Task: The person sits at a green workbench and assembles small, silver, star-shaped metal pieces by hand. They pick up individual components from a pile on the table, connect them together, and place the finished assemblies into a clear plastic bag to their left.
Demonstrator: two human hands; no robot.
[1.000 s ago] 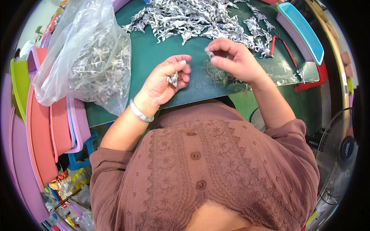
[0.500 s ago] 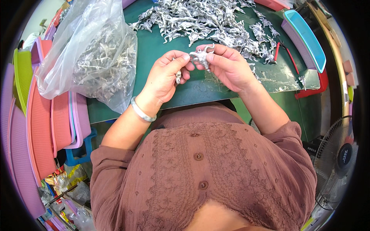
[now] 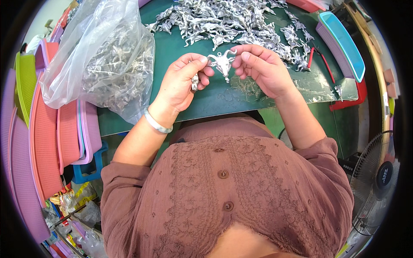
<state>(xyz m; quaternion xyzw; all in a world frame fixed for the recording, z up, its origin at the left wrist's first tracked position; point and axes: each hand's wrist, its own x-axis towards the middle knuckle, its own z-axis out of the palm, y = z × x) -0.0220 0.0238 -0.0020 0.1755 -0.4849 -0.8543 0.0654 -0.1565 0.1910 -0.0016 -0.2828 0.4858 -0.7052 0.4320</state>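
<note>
Between my hands is a silvery metal pendant (image 3: 223, 64) shaped like a horned animal head, with a small ring at its top. My left hand (image 3: 183, 79) pinches the tip of one horn between thumb and fingers. A second silvery metal piece (image 3: 195, 81) is tucked in that same palm, mostly hidden by the fingers. With thumb and forefinger my right hand (image 3: 264, 69) grips the other horn, its remaining fingers loosely curled. Beyond both hands a large heap of similar metal pendants (image 3: 232, 21) covers the far part of the green table (image 3: 180, 47).
A clear plastic bag (image 3: 116, 64) full of metal pieces stands at left. Nested plastic baskets (image 3: 45, 142) line the left side. Red-handled pliers (image 3: 327, 69) lie at right, near a blue and purple basket (image 3: 344, 45). A fan (image 3: 374, 180) stands at lower right.
The pendant has turned so its face shows fully, muzzle pointing toward me. My right hand has shifted outward from covering its face to the horn tip.
</note>
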